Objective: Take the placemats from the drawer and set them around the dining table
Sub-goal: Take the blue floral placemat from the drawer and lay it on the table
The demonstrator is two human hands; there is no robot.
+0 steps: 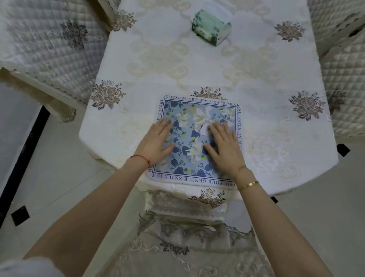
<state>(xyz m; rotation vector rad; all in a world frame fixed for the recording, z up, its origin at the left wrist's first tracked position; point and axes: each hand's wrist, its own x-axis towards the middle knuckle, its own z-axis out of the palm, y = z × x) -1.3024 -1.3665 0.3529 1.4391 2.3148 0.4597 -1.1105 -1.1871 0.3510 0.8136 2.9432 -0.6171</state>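
A square placemat with a blue floral print and a white lettered border lies flat at the near end of the dining table, which wears a cream embroidered cloth. My left hand rests palm down on the mat's left part, fingers straight. On the mat's right part my right hand lies flat with its fingers spread. The mat's near edge sits at the table's near edge.
A green tissue pack stands farther up the table's middle. Quilted covered chairs stand at the left, the right and directly below me. A black strip runs along the pale floor at the left.
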